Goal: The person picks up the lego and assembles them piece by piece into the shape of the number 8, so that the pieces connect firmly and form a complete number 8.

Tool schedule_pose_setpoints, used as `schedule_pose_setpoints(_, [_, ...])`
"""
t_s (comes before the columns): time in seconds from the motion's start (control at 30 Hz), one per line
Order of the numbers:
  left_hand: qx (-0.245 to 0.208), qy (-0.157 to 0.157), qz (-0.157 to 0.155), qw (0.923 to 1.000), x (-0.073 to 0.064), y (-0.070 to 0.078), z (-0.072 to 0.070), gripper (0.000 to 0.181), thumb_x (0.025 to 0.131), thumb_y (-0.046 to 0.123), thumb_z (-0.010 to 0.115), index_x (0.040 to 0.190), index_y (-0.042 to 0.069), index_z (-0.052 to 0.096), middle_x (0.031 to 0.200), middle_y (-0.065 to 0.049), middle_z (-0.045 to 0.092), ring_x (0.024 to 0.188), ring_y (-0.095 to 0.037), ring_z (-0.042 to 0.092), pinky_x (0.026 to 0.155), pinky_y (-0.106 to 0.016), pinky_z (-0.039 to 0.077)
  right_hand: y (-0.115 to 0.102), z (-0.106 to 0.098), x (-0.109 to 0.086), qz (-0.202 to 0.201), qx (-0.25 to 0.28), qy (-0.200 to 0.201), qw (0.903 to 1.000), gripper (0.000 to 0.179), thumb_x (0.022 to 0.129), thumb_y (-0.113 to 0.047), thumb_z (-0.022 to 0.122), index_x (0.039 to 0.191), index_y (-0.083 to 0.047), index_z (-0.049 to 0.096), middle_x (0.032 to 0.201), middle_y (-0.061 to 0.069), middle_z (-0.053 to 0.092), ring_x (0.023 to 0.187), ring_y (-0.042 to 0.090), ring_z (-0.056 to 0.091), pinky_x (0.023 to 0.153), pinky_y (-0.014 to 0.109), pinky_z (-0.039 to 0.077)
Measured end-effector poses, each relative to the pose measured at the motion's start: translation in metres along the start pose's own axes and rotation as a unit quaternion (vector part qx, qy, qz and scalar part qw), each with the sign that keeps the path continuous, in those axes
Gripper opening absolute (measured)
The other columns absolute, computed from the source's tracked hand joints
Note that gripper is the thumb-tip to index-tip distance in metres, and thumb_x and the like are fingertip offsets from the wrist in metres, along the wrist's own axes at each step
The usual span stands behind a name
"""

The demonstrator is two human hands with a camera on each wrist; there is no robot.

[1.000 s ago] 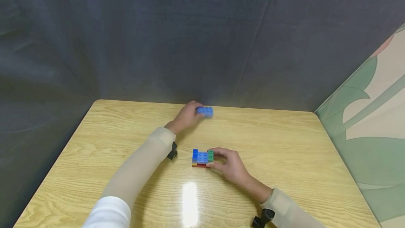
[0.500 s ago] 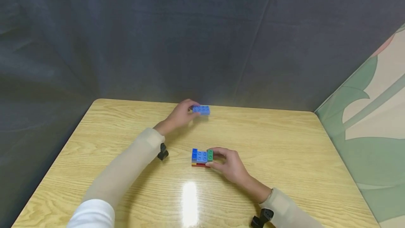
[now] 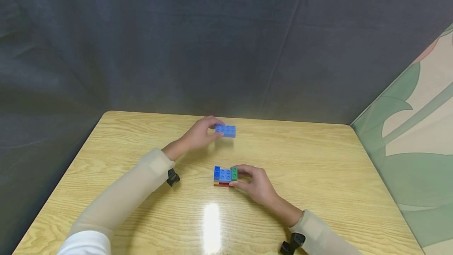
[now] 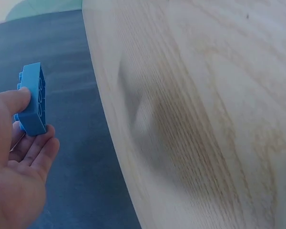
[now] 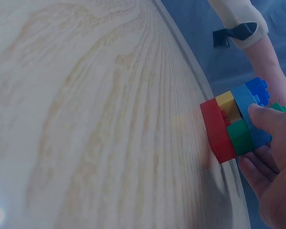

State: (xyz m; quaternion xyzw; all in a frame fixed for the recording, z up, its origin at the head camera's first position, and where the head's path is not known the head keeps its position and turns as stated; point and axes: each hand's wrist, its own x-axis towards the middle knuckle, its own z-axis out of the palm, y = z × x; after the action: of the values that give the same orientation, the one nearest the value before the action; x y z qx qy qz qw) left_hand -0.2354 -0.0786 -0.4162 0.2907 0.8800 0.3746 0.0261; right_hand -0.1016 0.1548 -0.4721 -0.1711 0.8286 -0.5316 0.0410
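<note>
A dark grey curtain (image 3: 198,38) hangs behind and to the left of everything, and a pale panel with green leaf shapes (image 3: 417,129) stands on the right. In front of them a wooden table (image 3: 318,160) with light yellow grain takes up the lower half of the head view.

The person's left hand (image 3: 198,135) reaches over the far middle of the table in a beige sleeve (image 3: 120,196). Its thumb and fingers pinch one end of a light blue brick (image 3: 225,130), which is lifted clear of the tabletop, studs facing up in the head view. The left wrist view shows the same blue brick (image 4: 32,99) gripped at its near end between thumb and fingers (image 4: 35,148).

The right hand (image 3: 255,184) rests nearer the person at the table's middle. Its fingers and thumb curl round the right end of a small stack of bricks (image 3: 225,176) that sits on the table: a red plate at the bottom, yellow and green above it, blue bricks on top.
</note>
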Motion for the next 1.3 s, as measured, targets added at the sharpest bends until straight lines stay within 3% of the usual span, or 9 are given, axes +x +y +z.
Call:
schedule_pose_setpoints(0.4, [-0.020,-0.014,0.043,0.9988,-0.019,0.019,-0.007,0.035,0.098,0.021,0.071,0.129,0.006,0.065,0.125,-0.007,0.065,0.110,-0.024,0.061,0.100,-0.050,0.051,-0.002,0.000,-0.001,0.007,-0.024,0.009,0.9996,0.039,0.083,-0.012,0.085,0.119,-0.003,0.072,0.110,0.009,0.074,0.102,0.026,0.072,0.092,0.036,0.058])
schedule_pose_setpoints(0.8, [-0.038,-0.009,0.051,0.9980,-0.043,0.029,-0.006,0.034,0.094,0.020,0.076,0.126,0.009,0.068,0.119,-0.002,0.065,0.105,-0.018,0.061,0.097,-0.046,0.054,-0.003,0.001,-0.001,0.000,-0.001,0.001,1.0000,0.037,0.085,-0.010,0.083,0.119,-0.001,0.071,0.111,0.011,0.074,0.103,0.027,0.071,0.092,0.036,0.058])
schedule_pose_setpoints(1.17, [-0.060,-0.040,0.054,0.9959,-0.067,0.038,0.005,0.033,0.093,0.022,0.078,0.123,0.011,0.071,0.113,0.004,0.065,0.103,-0.014,0.059,0.093,-0.048,0.054,-0.003,-0.001,0.000,-0.008,-0.008,-0.005,0.9999,0.037,0.085,-0.008,0.083,0.119,-0.002,0.071,0.112,0.008,0.074,0.103,0.024,0.072,0.092,0.033,0.057])
schedule_pose_setpoints(1.3, [-0.063,-0.038,0.055,0.9958,-0.074,0.041,0.009,0.033,0.092,0.022,0.079,0.122,0.011,0.072,0.111,0.005,0.065,0.101,-0.012,0.059,0.091,-0.047,0.054,-0.004,-0.001,0.000,-0.002,-0.009,-0.006,0.9999,0.039,0.084,-0.007,0.083,0.120,-0.003,0.071,0.113,0.006,0.074,0.104,0.022,0.071,0.093,0.031,0.057])
